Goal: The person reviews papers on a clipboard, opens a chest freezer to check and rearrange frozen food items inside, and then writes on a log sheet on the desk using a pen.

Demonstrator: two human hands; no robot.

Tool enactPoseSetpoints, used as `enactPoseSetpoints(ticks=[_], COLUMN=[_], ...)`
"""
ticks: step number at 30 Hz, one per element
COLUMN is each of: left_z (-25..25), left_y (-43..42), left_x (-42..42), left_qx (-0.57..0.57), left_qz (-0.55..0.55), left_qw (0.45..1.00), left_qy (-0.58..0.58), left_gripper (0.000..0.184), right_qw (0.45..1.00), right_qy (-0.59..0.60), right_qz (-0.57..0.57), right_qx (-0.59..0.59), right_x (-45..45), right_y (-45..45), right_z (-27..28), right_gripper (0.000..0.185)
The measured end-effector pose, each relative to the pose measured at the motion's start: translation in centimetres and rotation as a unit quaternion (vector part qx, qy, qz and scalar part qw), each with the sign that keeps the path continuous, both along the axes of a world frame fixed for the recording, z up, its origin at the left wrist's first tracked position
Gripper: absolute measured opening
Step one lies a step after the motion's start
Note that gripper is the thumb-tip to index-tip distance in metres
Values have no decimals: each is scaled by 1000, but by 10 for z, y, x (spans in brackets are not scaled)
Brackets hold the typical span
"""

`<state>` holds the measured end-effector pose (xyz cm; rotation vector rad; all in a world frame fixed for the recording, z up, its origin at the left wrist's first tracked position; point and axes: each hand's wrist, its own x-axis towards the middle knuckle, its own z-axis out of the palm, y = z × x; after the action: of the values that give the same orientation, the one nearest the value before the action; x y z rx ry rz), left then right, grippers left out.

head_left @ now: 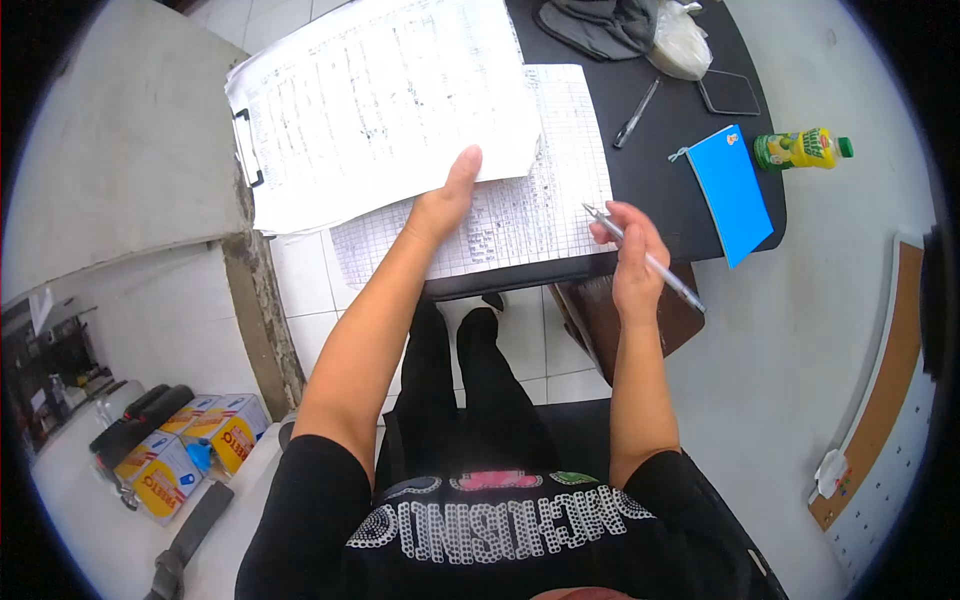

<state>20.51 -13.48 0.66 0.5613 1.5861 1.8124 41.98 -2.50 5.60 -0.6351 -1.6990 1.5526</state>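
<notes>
Right of the frame's centre, the right hand [640, 262] has its fingers closed around a pen [676, 281], tip over the gridded sheet [560, 215]. Nearer the middle, the left hand [447, 207] grips the clipped paper stack [390, 100] at upper left, thumb on top, the other fingers hidden. Toward the upper right, a blue notebook [730, 195] and a green-capped bottle [798, 150] sit along the black desk's [655, 190] edge.

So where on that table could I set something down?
The bare table between grid sheet, loose pen and blue notebook, just beyond the right hand, looks free. The far end is crowded with cloth, bag and phone; clipped papers cover the left.
</notes>
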Motion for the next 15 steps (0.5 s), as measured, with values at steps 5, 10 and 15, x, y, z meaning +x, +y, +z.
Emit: enactPoseSetpoints(ticks=[5, 10, 15], left_z=[6, 3, 6], left_y=[-3, -2, -4], left_x=[1, 1, 2], left_qx=[-46, -24, 3], left_qz=[-2, -2, 1], left_qw=[997, 999, 999], left_qy=[55, 47, 43], left_gripper=[58, 58, 57], right_qw=[991, 998, 997], right_qy=[41, -9, -57], right_qz=[25, -10, -45], right_qx=[-127, -56, 8], right_x=[-32, -39, -45], right_y=[8, 9, 2], right_z=[-2, -24, -11], right_gripper=[10, 20, 24])
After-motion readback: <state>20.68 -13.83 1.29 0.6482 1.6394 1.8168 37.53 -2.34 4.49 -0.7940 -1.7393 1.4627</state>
